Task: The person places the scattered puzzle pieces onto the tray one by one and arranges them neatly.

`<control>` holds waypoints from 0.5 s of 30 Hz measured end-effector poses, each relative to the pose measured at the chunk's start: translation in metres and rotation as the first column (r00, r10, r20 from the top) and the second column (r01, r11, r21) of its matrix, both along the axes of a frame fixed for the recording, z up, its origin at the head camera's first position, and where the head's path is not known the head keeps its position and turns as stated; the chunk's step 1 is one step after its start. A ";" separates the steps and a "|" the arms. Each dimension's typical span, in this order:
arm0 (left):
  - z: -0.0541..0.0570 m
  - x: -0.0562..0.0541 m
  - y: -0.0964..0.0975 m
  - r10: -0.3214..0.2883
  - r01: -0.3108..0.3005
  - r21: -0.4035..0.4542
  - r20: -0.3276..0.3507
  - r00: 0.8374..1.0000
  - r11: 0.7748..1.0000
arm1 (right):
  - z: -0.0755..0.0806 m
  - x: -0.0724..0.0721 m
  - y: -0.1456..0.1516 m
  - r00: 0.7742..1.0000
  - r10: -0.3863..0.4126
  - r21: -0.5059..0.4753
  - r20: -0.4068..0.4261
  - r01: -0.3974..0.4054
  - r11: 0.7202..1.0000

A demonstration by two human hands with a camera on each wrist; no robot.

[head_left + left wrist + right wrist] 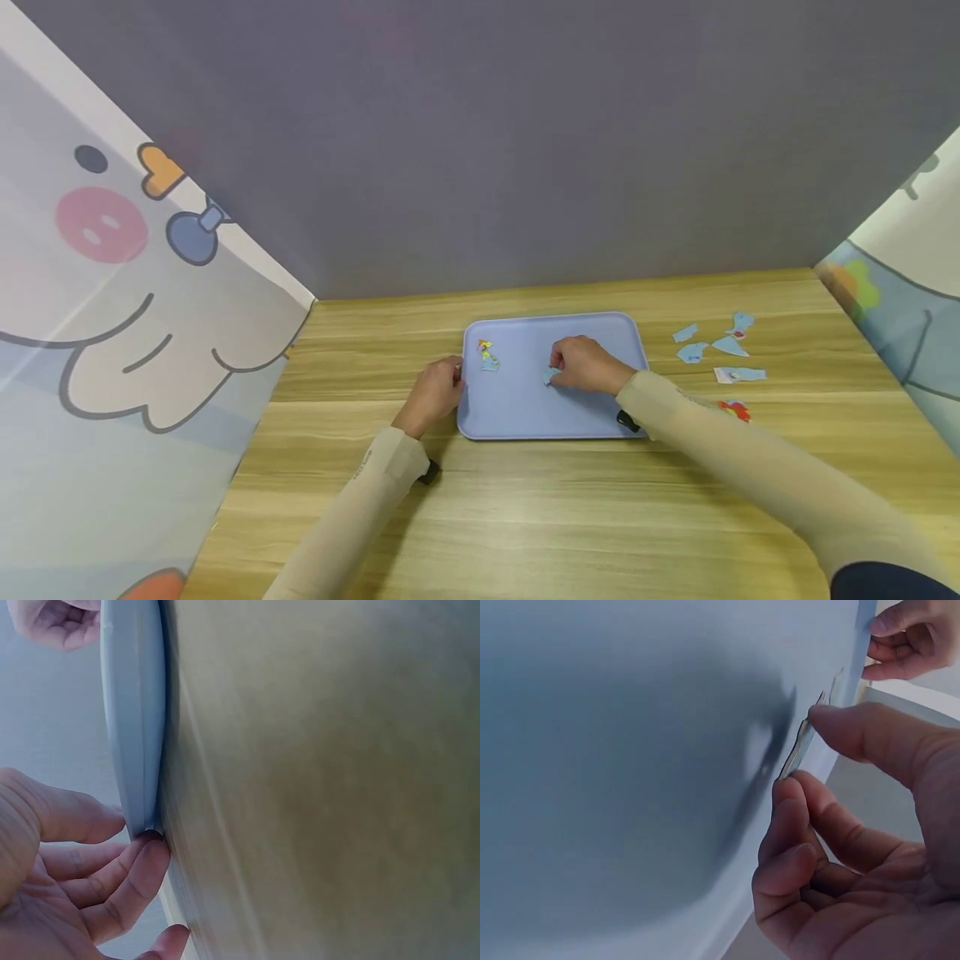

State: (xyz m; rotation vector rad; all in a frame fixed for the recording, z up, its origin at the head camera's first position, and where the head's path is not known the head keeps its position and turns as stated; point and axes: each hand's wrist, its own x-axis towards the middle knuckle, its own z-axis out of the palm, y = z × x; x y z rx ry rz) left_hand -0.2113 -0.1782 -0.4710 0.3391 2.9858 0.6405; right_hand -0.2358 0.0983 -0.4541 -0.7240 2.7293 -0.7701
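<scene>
A pale blue rectangular tray (pixel 510 417) lies on the wooden table. At its left edge, my left hand (pixel 433 390) grips the rim; the left wrist view has the thumb above and curled fingers at the underside of the tray edge (pixel 135 712). Over the tray's middle, my right hand (pixel 588 365) pinches a small light blue paper piece (pixel 550 375) between thumb and fingers. In the right wrist view this piece (pixel 801 746) is seen nearly edge-on, thin and irregular. Joined or closely set yellow, red and blue printed pieces (pixel 488 357) lie on the tray's left part.
Several light blue irregular pieces (pixel 730 346) lie scattered on the table right of the tray. A piece with a white end (pixel 740 375) and a red colourful one (pixel 735 409) lie nearer, the latter beside the right sleeve. A grey wall (pixel 525 167) stands behind the table.
</scene>
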 end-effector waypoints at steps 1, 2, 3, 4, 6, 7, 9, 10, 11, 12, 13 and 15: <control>0.000 0.000 0.000 -0.002 0.002 -0.002 -0.003 1.000 1.000 | -0.001 -0.001 -0.002 1.000 -0.001 0.000 0.000 0.001 1.000; 0.000 0.000 0.000 -0.005 0.005 -0.004 -0.009 1.000 1.000 | -0.003 -0.002 -0.004 1.000 -0.002 0.001 -0.001 0.002 1.000; -0.001 0.000 0.000 -0.006 0.006 -0.003 -0.012 1.000 1.000 | -0.004 -0.003 -0.006 1.000 -0.003 0.002 -0.001 0.003 1.000; -0.001 -0.001 0.000 -0.007 0.007 -0.004 -0.015 1.000 1.000 | -0.005 -0.004 -0.008 1.000 0.000 0.002 -0.004 0.000 1.000; -0.001 -0.001 0.000 -0.010 0.010 -0.003 -0.022 1.000 1.000 | -0.007 -0.006 -0.012 1.000 -0.010 0.006 0.001 0.010 1.000; -0.001 -0.001 0.000 -0.010 0.010 -0.002 -0.023 1.000 1.000 | -0.008 -0.006 -0.013 1.000 -0.012 0.007 0.000 0.012 1.000; -0.002 -0.001 0.000 -0.009 0.009 -0.003 -0.026 1.000 1.000 | -0.009 -0.007 -0.016 1.000 -0.012 0.002 -0.006 0.012 1.000; -0.002 -0.001 0.000 -0.009 0.009 -0.003 -0.029 1.000 1.000 | -0.009 -0.008 -0.018 1.000 -0.014 0.000 -0.009 0.014 1.000; -0.002 -0.001 0.001 -0.009 0.008 -0.004 -0.031 0.999 1.000 | -0.010 -0.008 -0.019 1.000 -0.018 0.000 -0.010 0.018 1.000; -0.002 -0.001 0.000 -0.009 0.009 -0.004 -0.032 0.999 1.000 | -0.010 -0.008 -0.020 1.000 -0.018 -0.002 -0.013 0.018 1.000; -0.002 -0.001 0.000 -0.010 0.010 -0.005 -0.035 0.999 1.000 | -0.011 -0.009 -0.021 1.000 -0.017 -0.006 -0.016 0.017 1.000; -0.002 -0.001 0.000 -0.012 0.012 -0.005 -0.041 0.999 1.000 | -0.011 -0.009 -0.024 1.000 -0.020 -0.011 -0.015 0.020 1.000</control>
